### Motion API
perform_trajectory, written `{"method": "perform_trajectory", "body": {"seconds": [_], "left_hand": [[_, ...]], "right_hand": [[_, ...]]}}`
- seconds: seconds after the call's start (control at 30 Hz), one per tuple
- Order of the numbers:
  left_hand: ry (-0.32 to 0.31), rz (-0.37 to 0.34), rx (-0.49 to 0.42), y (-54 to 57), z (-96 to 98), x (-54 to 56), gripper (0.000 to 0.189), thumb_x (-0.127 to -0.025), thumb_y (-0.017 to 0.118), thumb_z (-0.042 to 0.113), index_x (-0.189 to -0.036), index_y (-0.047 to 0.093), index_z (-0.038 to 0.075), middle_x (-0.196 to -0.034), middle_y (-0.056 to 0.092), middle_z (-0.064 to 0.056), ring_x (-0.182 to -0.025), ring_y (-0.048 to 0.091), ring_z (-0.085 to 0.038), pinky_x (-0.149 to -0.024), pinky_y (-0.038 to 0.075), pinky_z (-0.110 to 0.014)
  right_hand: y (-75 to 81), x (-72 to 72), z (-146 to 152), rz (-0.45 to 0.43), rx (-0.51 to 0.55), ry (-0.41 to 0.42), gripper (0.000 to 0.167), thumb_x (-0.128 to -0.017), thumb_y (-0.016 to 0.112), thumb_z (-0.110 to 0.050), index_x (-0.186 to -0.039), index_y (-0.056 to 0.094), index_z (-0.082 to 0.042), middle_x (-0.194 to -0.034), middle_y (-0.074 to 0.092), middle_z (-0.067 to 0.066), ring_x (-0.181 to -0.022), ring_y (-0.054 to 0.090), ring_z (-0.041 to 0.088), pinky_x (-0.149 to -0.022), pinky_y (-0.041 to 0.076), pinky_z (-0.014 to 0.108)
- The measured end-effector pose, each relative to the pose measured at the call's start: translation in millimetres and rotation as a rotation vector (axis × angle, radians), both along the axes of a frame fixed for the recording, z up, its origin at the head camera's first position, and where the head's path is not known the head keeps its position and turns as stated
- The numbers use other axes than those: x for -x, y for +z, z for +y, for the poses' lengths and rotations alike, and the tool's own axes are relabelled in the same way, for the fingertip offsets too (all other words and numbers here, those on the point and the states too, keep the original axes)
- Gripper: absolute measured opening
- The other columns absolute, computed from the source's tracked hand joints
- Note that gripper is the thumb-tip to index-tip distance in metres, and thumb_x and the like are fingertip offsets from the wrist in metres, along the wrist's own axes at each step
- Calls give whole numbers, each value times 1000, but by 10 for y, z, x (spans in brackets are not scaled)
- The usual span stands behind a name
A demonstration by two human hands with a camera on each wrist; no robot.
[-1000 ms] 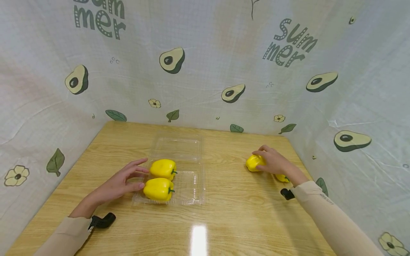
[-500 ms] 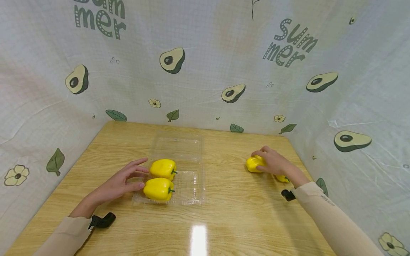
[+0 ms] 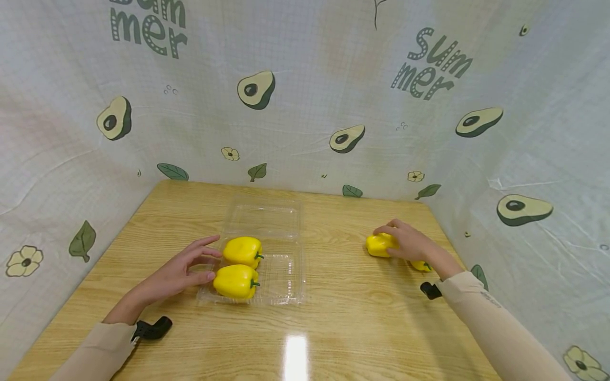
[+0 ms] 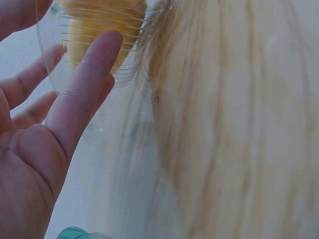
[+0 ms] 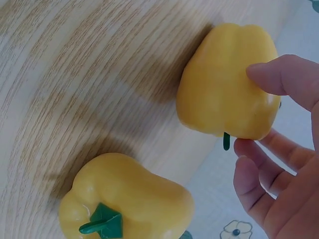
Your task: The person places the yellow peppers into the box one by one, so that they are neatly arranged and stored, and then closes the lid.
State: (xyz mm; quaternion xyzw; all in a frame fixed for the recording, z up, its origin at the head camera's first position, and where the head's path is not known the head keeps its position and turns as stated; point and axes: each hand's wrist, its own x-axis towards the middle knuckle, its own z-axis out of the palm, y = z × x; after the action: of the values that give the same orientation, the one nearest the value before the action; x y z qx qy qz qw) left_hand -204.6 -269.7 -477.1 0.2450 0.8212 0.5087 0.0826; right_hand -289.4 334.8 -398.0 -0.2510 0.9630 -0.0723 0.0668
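Note:
Two yellow bell peppers lie side by side in the left part of an open clear plastic clamshell box [image 3: 281, 275]: a far pepper [image 3: 242, 251] and a near pepper [image 3: 235, 281]. My left hand [image 3: 178, 267] is at the box's left edge, fingers spread and extended toward the peppers; in the left wrist view, yellow shows through the ribbed plastic. Over on the right, my right hand [image 3: 409, 242] holds another yellow bell pepper [image 5: 227, 84], thumb on its side and fingers round the far side. A further yellow bell pepper [image 5: 124, 196] with a green stem lies close by, partly hidden under the right wrist in the head view.
The wooden table [image 3: 333, 317] carries everything. Behind and at both sides hangs a pale curtain [image 3: 295, 121] printed with avocados and leaves. The box's transparent lid [image 3: 264, 218] lies folded back behind its base.
My right hand has shifted very slightly to the right and nearer on its pepper. The left hand and the box with its two peppers have not moved.

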Motion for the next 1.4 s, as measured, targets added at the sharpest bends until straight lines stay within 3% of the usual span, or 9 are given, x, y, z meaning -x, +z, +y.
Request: {"method": "perform_trajectory", "body": {"seconds": [0.5, 0.73, 1.03, 1.4], "left_hand": [[-9, -3, -17, -5, -1, 7, 68, -104, 72, 17, -162, 39, 7, -163, 36, -19, -136, 56, -48, -99, 51, -21], [3, -4, -3, -9, -7, 10, 72, -103, 73, 19, -164, 36, 8, -158, 43, -17, -135, 57, -47, -99, 54, -27], [6, -26, -11, -21, -24, 15, 74, -102, 74, 20, -165, 35, 9, -162, 38, -17, -136, 55, -48, -98, 51, -20], [6, -25, -14, -21, -23, 13, 74, -103, 74, 19, -165, 35, 10, -160, 40, -15, -136, 55, -47, -98, 53, -22]], "right_hand": [[38, -6, -18, -44, -15, 28, 52, -95, 80, -6, -144, 65, -15, -132, 57, 20, -114, 60, 37, -98, 53, 61], [47, -19, -41, -54, 35, 26, 43, -98, 78, -9, -139, 67, -15, -133, 55, 19, -103, 59, 29, -91, 53, 51], [153, -78, -255, -23, 105, 52, 41, -98, 78, -12, -138, 67, -14, -132, 56, 19, -101, 59, 26, -90, 55, 47], [242, -177, -560, 42, 163, 133, 40, -97, 80, -13, -135, 70, -14, -130, 60, 15, -100, 59, 22, -88, 54, 44]]}}
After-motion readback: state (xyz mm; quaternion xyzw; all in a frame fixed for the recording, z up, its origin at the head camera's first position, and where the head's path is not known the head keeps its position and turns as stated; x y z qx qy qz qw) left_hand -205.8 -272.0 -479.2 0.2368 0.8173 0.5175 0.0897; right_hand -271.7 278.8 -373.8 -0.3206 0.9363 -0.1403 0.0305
